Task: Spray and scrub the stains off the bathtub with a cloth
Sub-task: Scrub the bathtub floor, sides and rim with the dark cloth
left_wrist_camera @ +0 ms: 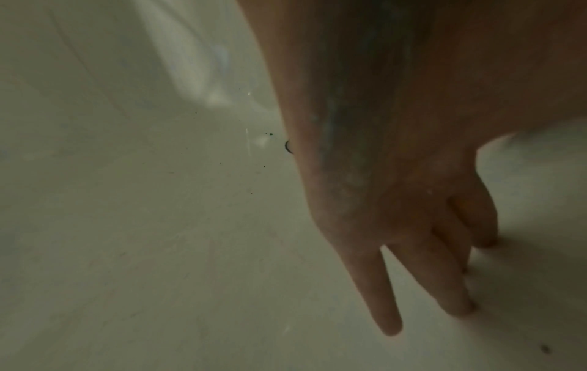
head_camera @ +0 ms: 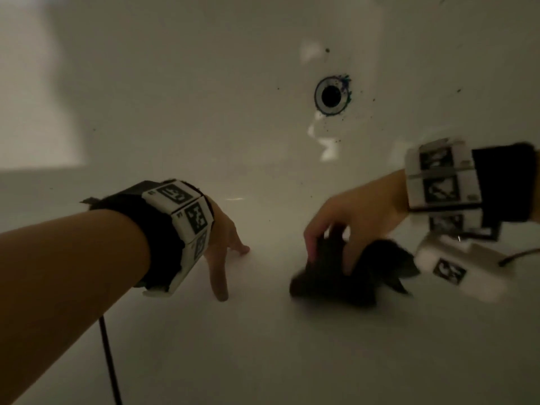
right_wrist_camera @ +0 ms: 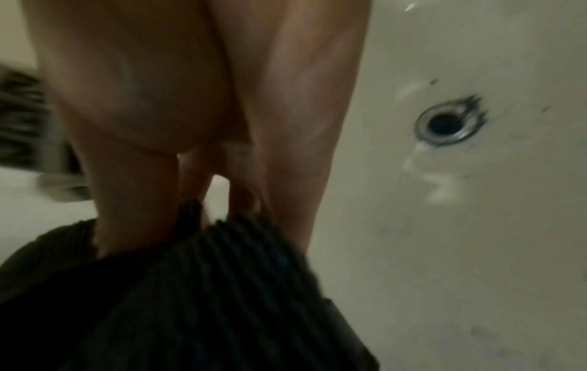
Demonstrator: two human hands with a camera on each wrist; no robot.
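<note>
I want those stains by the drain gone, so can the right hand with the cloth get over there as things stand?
Probably yes. The right hand grips the dark cloth on the tub floor, and only bare tub lies between it and the stained drain.

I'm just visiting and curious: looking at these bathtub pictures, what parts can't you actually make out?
- Under the dark cloth: the right hand covers it, so any stain beneath is hidden, in head and right wrist views.
- Drain: the left wrist view shows only a sliver; the left hand blocks the rest.
- Spray bottle: in no view.
- Specks near the drain: too small and dim to identify.
- Bathtub rim: blurred.
</note>
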